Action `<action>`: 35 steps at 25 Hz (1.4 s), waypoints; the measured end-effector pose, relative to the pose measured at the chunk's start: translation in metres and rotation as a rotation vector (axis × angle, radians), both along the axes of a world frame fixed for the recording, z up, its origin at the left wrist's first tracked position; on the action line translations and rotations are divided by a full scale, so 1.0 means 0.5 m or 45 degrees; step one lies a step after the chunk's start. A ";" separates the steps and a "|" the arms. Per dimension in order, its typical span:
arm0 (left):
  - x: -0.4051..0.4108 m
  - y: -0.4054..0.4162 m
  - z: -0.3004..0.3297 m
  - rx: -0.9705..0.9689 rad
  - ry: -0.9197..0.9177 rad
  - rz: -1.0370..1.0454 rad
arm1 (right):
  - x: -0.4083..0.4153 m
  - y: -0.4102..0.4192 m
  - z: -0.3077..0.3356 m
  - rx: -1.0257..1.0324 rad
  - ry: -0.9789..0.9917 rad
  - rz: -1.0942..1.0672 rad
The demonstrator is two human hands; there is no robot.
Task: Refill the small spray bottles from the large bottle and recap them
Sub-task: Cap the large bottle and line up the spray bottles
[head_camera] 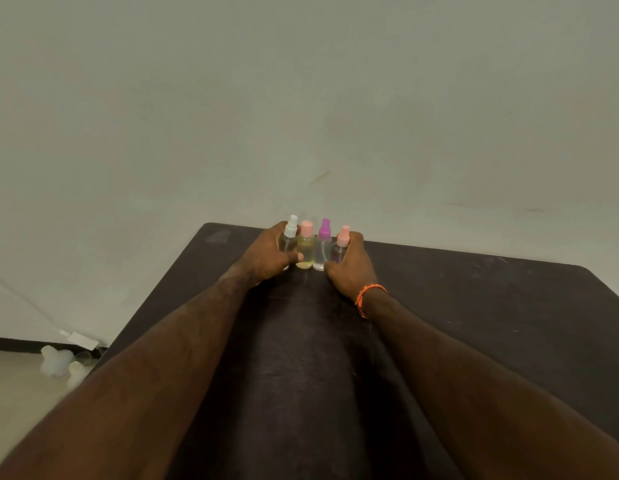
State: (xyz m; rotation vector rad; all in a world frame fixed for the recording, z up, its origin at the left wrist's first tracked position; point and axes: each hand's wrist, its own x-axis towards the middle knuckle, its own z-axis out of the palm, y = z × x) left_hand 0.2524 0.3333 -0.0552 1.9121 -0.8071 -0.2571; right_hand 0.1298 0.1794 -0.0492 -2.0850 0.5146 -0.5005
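Several small clear spray bottles stand upright in a tight row at the far edge of the dark table (474, 323). From the left: a white-capped bottle (290, 233), a pink-capped bottle with yellowish liquid (305, 247), a purple-capped bottle (323, 247) and a pink-capped bottle (342, 242). My left hand (266, 256) wraps round the white-capped bottle, its thumb against the yellowish one. My right hand (351, 268) curls round the right pink-capped bottle, thumb at the purple-capped one's base. All bottles carry their caps. No large bottle is in view.
A plain pale wall rises right behind the row of bottles. On the floor at the lower left lie blurry whitish containers (60, 363) and a white plug or card (80, 339). An orange band (367, 296) circles my right wrist.
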 end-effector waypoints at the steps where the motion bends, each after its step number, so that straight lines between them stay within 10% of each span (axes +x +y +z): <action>1: 0.001 0.000 -0.001 0.009 0.000 0.015 | 0.000 -0.002 0.001 -0.008 0.006 -0.010; 22: -0.029 0.012 0.012 0.528 -0.091 0.332 | 0.004 0.003 0.013 -0.144 0.205 -0.185; 35: -0.342 0.136 0.125 1.115 -0.608 0.197 | -0.297 0.117 0.156 -1.024 0.612 0.008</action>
